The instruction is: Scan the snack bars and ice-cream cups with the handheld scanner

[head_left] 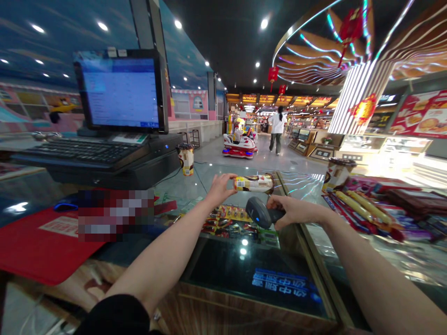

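One white-yellow tapered cup (254, 183), probably light and crushable, is pinched by the left hand (222, 187) at its likely firmer base. The right hand (283, 208) grips a black plastic scanner (257, 211).

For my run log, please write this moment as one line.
left hand: holds sideways cup | right hand: holds barcode scanner | monitor: lit | near monitor: standing cup | by snack packs: another standing cup

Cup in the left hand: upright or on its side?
On its side: the cup is held sideways in the view, its yellow base at the left hand and its dark lid toward the right.
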{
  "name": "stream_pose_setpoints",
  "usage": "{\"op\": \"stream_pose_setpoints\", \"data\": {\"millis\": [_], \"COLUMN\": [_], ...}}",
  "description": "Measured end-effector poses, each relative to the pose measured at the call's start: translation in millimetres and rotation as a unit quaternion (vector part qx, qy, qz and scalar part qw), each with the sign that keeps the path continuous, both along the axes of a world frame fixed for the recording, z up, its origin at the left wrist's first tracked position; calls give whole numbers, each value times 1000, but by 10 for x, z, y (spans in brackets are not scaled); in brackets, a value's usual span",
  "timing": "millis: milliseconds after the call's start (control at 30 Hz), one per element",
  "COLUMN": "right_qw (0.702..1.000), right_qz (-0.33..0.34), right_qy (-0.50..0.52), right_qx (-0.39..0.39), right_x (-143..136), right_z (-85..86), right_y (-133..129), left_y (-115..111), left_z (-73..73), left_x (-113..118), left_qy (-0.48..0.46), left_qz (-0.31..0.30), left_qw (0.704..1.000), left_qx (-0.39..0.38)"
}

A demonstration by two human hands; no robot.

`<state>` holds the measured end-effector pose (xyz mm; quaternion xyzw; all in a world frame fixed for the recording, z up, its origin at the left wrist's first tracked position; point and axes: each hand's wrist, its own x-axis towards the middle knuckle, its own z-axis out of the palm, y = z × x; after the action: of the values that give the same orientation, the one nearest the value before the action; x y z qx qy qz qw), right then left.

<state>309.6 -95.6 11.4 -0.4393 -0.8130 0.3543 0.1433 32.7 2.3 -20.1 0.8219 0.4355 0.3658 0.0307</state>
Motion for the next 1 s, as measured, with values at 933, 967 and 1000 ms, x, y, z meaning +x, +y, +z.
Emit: {"op": "stream_pose_setpoints", "data": {"millis": [933, 967, 1000], "right_qw": [945, 944, 943], "right_qz": [-249, -254, -260], "right_qy": [70, 76, 80], "right_qx": [199, 196, 193], "right_x": [255, 252, 248], "right_z": [-394, -407, -419], "right_y": [617, 626, 633], "left_y": [-19, -16, -9], "left_z": [-51, -54, -56], "left_x": [102, 105, 105], "left_qy": [23, 23, 24], "left_qz": [-8, -8, -8], "left_qw": [997, 996, 996], "left_qx": [-80, -83, -85]}}
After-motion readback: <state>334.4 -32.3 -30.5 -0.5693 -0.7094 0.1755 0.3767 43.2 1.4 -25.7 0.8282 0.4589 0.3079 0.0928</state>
